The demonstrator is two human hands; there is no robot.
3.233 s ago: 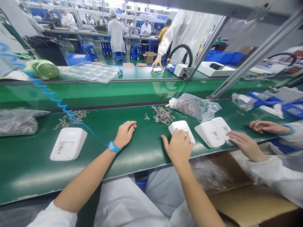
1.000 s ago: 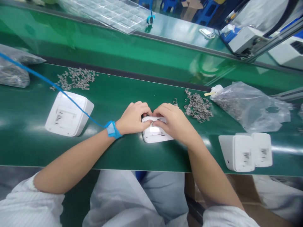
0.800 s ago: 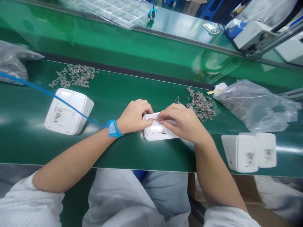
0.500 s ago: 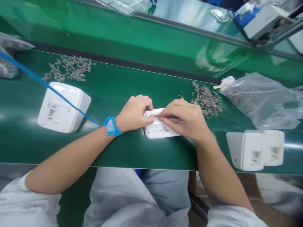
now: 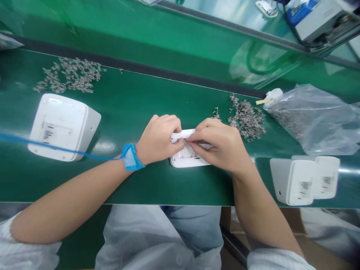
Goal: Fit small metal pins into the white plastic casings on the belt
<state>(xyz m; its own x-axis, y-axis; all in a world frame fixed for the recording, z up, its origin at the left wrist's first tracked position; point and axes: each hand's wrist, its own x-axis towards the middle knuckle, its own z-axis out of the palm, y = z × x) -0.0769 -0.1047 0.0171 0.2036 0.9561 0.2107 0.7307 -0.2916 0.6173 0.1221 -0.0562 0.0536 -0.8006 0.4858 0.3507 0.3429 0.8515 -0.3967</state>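
Observation:
A white plastic device (image 5: 189, 162) lies on the green bench, its labelled face up and partly covered by both hands. My left hand (image 5: 161, 137) is closed around its left end, thumb on the upper face. A blue wrist strap with a cord is on that wrist. My right hand (image 5: 218, 144) pinches a small metal piece (image 5: 185, 141) against the device's face, close to my left thumb; the fingertips hide most of the piece. Just beyond the right hand lies a pile of small metal parts (image 5: 247, 119), with a few loose ones beside it.
At left stands another white device (image 5: 60, 125), with a second pile of metal parts (image 5: 74, 75) behind it. Two more white devices (image 5: 300, 182) stand at right. A clear plastic bag (image 5: 317, 120) of parts lies behind them. A green panel (image 5: 168, 48) borders the bench's back.
The camera view has shifted slightly, so things at left appear farther left. My left thumb has moved down a little on the device. My right fingers keep pinching at nearly the same spot.

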